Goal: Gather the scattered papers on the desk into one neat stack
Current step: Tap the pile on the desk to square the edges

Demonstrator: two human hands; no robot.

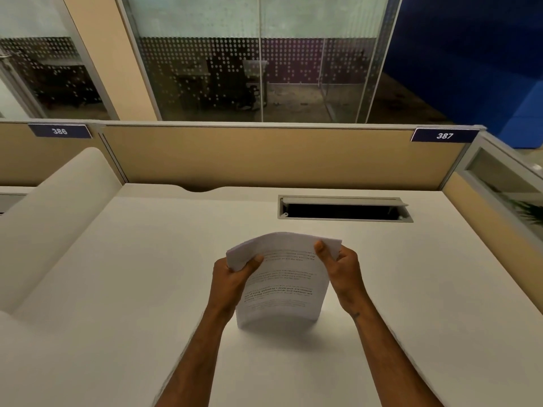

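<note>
Papers stood on edge, frame centre | pinched at top corners by left hand and right hand | risk: sheets bowed, buckling or fanning on desk if tapped hard

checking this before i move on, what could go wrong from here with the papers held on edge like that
1. The papers bow while both hands, left and right, pinch only the upper corners; pressing down harder might crease the sheets.
2. The top edges look uneven at the left corner, so the stack may not yet be square.
3. The open cable slot in the desk lies just beyond; a loose sheet could slide into it.
</note>
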